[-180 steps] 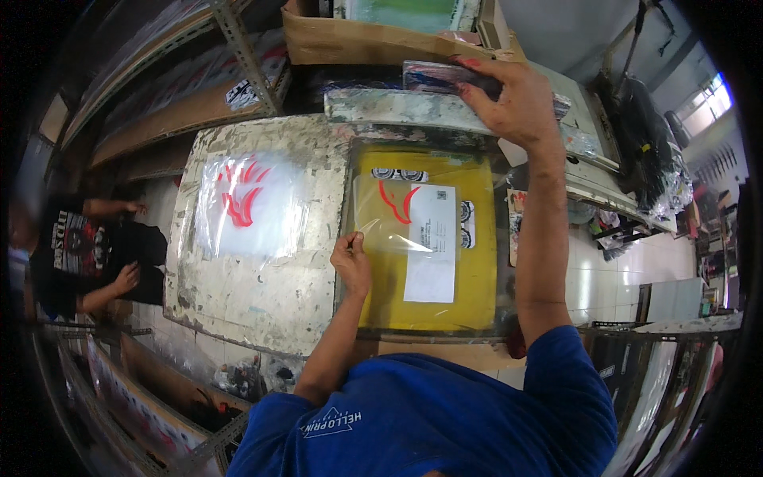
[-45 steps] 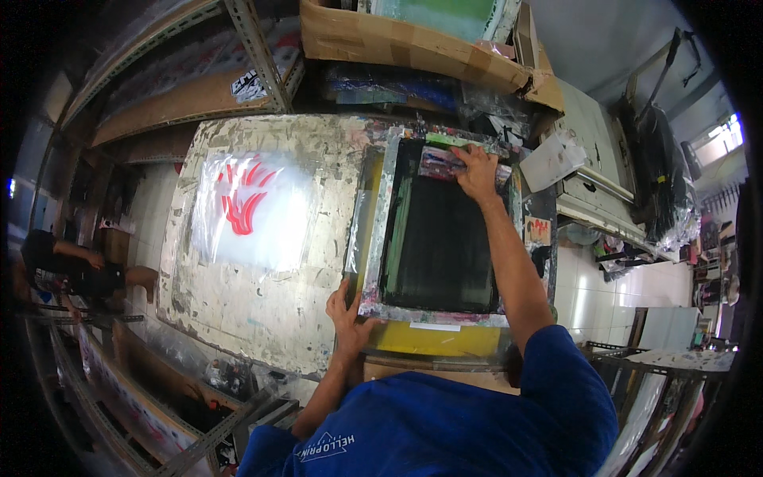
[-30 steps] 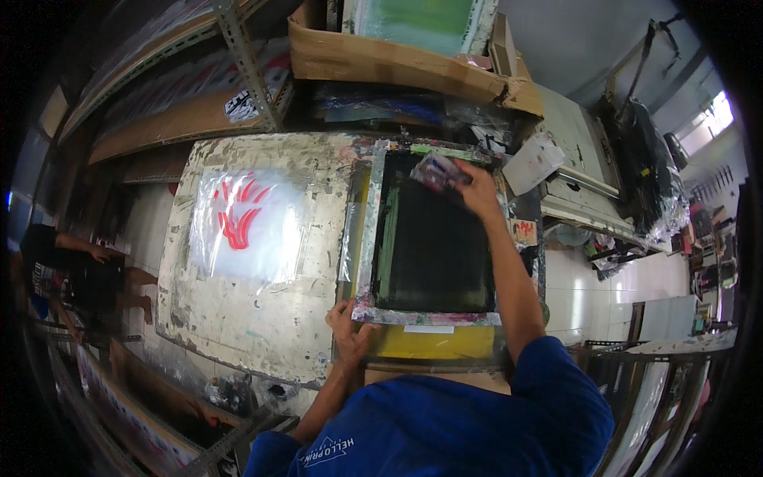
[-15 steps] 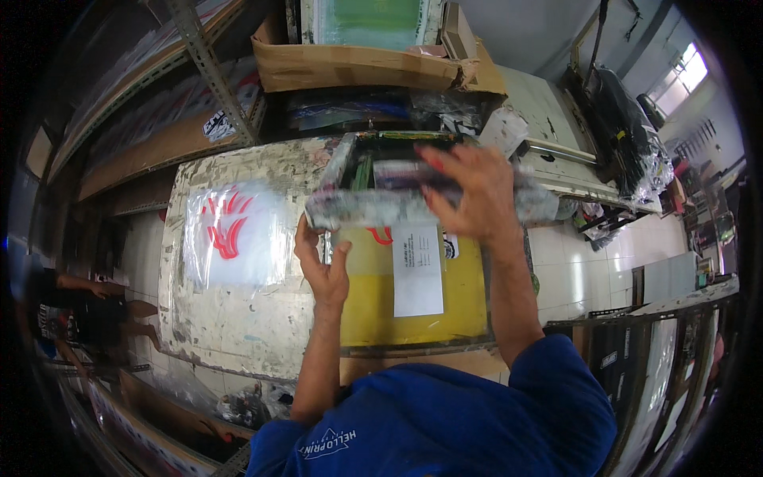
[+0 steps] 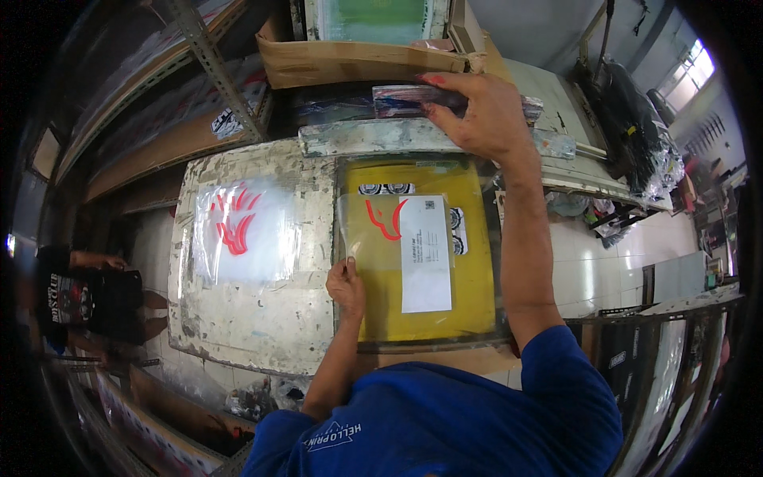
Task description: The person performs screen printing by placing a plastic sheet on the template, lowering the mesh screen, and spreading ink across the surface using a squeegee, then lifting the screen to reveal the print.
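My right hand (image 5: pixel 491 119) grips a paint-stained squeegee (image 5: pixel 393 100), thumb on the near side and fingers over the far side. Just below it is the raised near bar of a screen-printing frame (image 5: pixel 358 138); most of the frame is hidden behind it. My left hand (image 5: pixel 345 290) pinches the left edge of a clear plastic sheet (image 5: pixel 362 238), which carries a red flame print and lies over a yellow board (image 5: pixel 381 310). A white printed paper (image 5: pixel 427 278) rests on that board, with black-and-white stickers (image 5: pixel 459 230) beside it.
Left of the board, the stained worktable (image 5: pixel 262 318) bears a stack of clear sheets (image 5: pixel 274 246) with red prints. A cardboard box (image 5: pixel 350 65) stands at the back. Metal shelving (image 5: pixel 211 60) rises at the far left. Another person (image 5: pixel 95 294) is at the left.
The printing frame has swung up and away, uncovering the yellow board. My right hand moved away from me with the squeegee. My left hand left the frame and came down to the clear sheet's edge.
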A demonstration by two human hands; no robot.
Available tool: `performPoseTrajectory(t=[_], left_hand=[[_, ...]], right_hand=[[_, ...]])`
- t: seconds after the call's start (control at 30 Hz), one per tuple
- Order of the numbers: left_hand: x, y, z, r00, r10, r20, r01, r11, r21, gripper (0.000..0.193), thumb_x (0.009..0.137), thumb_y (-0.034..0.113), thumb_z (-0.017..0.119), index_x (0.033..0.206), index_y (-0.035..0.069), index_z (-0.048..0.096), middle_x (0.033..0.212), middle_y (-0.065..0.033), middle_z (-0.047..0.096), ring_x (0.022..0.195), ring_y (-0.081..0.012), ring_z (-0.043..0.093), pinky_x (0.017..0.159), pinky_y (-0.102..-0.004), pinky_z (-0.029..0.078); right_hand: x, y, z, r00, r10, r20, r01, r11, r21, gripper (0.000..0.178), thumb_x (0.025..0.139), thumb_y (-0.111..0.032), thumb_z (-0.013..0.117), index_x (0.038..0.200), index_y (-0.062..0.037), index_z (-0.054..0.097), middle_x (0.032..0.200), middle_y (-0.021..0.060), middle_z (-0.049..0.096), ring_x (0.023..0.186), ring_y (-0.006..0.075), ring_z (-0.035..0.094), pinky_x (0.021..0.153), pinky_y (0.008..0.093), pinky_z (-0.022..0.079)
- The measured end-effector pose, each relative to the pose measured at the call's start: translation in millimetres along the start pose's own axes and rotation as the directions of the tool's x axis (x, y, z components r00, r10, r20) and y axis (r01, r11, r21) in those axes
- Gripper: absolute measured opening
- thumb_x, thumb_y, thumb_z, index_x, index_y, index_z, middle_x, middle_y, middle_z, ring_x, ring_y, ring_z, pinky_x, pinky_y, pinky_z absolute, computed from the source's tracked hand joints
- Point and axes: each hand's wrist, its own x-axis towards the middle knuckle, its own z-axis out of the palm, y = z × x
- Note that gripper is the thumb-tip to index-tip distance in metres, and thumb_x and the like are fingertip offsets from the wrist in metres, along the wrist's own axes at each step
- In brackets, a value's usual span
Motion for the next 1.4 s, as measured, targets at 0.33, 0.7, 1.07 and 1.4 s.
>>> performPoseTrajectory(t=[0.33,0.7,1.07,1.4], left_hand=[[48.1,4.5,-74.5,0.961,-0.14,-0.24,0.069,0.957,-0.282,0.024,0.095,0.017,0.064,0.085,-0.004,0.065,0.075,-0.0028,0.062,0.069,-0.0113,0.05,0.066,-0.0273,0.043],[80.9,-98.5,-245.7,0.811,-0.151,-0.565,0.203,0.979,0.03,0.026,0.096,0.019,0.061,0.098,-0.006,0.065,0.085,-0.012,0.064,0.079,-0.0221,0.058,0.077,-0.0342,0.048],[113.4,-33.6,-151.8,0.814,0.531,-0.238,-0.214,0.653,0.726,0.035,0.079,0.018,0.077,0.112,0.011,0.068,0.111,-0.0036,0.064,0.11,-0.0281,0.052,0.09,-0.0487,0.036],[131.9,-47.1,-101.8,0.982,0.037,-0.184,0.077,0.814,0.575,0.016,0.076,0.02,0.078,0.089,0.01,0.078,0.097,-0.0082,0.068,0.095,-0.0254,0.06,0.086,-0.0393,0.041]], right_hand=[[1.7,-7.1,-4.1,0.999,0.011,0.051,-0.011,1.0,0.006,0.038,0.076,-0.034,0.073,0.108,-0.0136,0.074,0.091,0.0165,0.072,0.084,0.0363,0.068,0.078,0.042,0.053],[-3.2,-1.2,-1.5,0.997,0.043,0.058,-0.044,0.999,0.013,0.037,0.076,-0.025,0.075,0.111,-0.0107,0.073,0.095,0.0171,0.072,0.082,0.033,0.067,0.075,0.0386,0.051],[0.9,-2.1,-3.6,0.995,0.038,0.088,-0.042,0.998,0.043,0.036,0.077,-0.022,0.073,0.112,-0.0126,0.072,0.096,0.0176,0.072,0.088,0.0347,0.068,0.079,0.0398,0.051],[3.4,-3.3,-4.9,0.996,0.009,0.085,-0.012,0.999,0.041,0.036,0.077,-0.024,0.073,0.111,-0.0125,0.073,0.094,0.0184,0.072,0.085,0.0346,0.068,0.078,0.0396,0.051]])
